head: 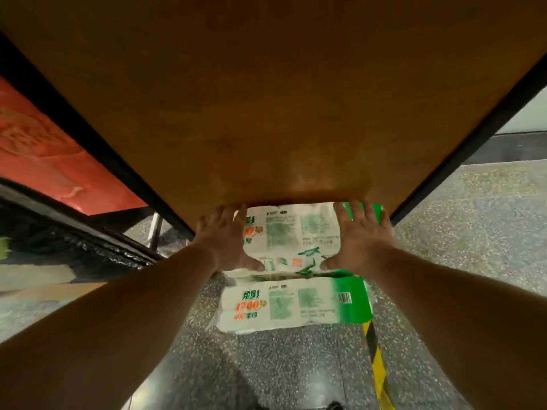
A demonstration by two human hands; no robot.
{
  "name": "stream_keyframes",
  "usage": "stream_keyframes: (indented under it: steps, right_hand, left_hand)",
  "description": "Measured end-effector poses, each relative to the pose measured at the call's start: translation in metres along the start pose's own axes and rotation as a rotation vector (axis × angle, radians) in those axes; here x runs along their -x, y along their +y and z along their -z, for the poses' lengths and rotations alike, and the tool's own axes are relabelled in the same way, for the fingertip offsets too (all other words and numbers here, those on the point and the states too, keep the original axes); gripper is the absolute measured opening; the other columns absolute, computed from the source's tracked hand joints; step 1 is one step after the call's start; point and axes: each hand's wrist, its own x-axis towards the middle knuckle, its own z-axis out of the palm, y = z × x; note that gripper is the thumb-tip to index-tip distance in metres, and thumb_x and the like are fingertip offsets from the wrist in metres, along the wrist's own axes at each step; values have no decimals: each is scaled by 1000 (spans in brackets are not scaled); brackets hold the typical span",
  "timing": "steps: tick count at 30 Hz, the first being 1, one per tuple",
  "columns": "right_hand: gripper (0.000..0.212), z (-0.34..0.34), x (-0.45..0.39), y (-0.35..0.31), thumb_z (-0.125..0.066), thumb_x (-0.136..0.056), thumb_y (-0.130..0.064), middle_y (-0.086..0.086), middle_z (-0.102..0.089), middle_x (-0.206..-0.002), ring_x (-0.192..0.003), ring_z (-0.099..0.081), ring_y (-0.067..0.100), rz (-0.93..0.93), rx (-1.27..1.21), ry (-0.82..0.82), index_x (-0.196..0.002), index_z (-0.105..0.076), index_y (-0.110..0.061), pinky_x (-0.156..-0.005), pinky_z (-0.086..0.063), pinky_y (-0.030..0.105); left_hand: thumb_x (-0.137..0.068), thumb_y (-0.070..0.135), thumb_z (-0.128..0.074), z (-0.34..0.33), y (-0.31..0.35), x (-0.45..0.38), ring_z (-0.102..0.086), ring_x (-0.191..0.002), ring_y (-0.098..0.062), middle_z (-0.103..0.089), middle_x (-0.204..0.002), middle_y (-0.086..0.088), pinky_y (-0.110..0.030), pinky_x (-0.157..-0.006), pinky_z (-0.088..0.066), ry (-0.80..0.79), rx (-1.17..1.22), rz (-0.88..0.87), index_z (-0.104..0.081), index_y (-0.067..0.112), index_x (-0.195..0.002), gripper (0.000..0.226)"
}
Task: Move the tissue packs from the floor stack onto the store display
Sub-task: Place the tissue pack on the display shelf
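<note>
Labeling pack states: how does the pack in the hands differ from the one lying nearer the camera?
The far tissue pack is gripped at both ends by the left hand and right hand; the near tissue pack is untouched. The far pack's top edge sits hidden under the brown board; the near pack shows fully, barcode included. Both share white-green wrapping and print.

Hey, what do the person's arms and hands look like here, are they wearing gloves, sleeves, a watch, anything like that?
Both arms are bare from the frame edge to the wrists, with no sleeves in view. The left hand and right hand wear no gloves. No watch, bracelet or ring is visible, though the picture is somewhat blurred, so a thin ring could be missed.
</note>
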Motion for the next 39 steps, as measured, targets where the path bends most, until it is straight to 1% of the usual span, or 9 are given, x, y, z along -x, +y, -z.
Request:
stream_keyframes:
  steps: [4, 9, 12, 16, 21, 26, 29, 33, 39]
  right_hand:
    - [144, -21, -49, 6, -74, -58, -81, 14, 12, -167, -153, 12, 35, 79, 78, -42, -158, 13, -22, -120, -2, 60]
    - [149, -35, -73, 16, -78, -56, -78, 15, 10, -166, -153, 4, 36, 152, 147, -79, -157, 15, -21, -122, -8, 57]
    - [147, -42, -76, 14, -79, -57, -74, 18, 0, -164, -149, -9, 38, 162, 167, -46, -155, 16, -19, -119, -17, 54]
    - [134, -40, -79, 14, -76, -63, -68, 16, -27, -147, -131, -32, 33, 196, 217, 18, -156, 8, -19, -109, -30, 49]
    - [131, -28, -64, 13, -77, -64, -67, 13, -29, -144, -129, -32, 33, 219, 205, 1, -156, 6, -22, -114, -26, 52]
    - [133, 15, -28, -5, -79, -59, -67, 13, -28, -148, -137, -28, 34, 290, 157, 42, -156, 2, -24, -119, -18, 57]
    - [132, 39, -8, -18, -79, -61, -65, 14, -26, -150, -139, -26, 35, 315, 134, 53, -157, 2, -24, -120, -17, 56]
    - [132, 88, 25, -57, -78, -61, -65, 14, -24, -152, -138, -27, 34, 435, 162, 89, -158, 1, -25, -119, -20, 55]
    - [131, 159, 86, -128, -74, -63, -70, 14, -17, -156, -141, -23, 37, 680, 279, 143, -158, 4, -24, -118, -19, 55]
  left_hand:
    - [-50, 92, -68, -28, -2, -35, 0, -154, -33, 2, -169, -6, -60, -123, -6, -33, -33, -44, 9, 20, -160, 153]
    - [-50, 90, -71, -48, -5, -58, -8, -151, -32, -6, -166, -6, -51, -124, -5, 57, -46, -106, 14, 20, -159, 154]
    - [-53, 84, -74, -54, -3, -65, -18, -145, -32, -13, -161, -5, -52, -122, -12, 95, -59, -102, 16, 22, -158, 151]
    - [-57, 74, -77, -53, -5, -68, -26, -137, -31, -24, -154, -6, -51, -117, -21, 96, -77, -103, 7, 21, -159, 142]
    - [-60, 71, -81, -48, -12, -47, -25, -138, -32, -28, -152, -9, -48, -121, -15, 111, -49, -132, 1, 19, -160, 140]
    - [-54, 69, -85, -9, -34, 9, -37, -133, -30, -37, -147, -9, -44, -118, -26, 141, 5, -110, -3, 21, -159, 142]
    - [-56, 74, -81, 12, -48, 45, -32, -139, -30, -30, -153, -10, -45, -120, -22, 154, -6, -69, 2, 19, -160, 143]
    - [-60, 76, -77, 41, -73, 125, -25, -145, -31, -23, -159, -9, -47, -121, -16, 184, 22, 67, 3, 18, -161, 141]
    - [-57, 78, -75, 61, -99, 272, -31, -135, -24, -31, -151, -4, -42, -118, -20, 266, 171, 304, -4, 20, -161, 139]
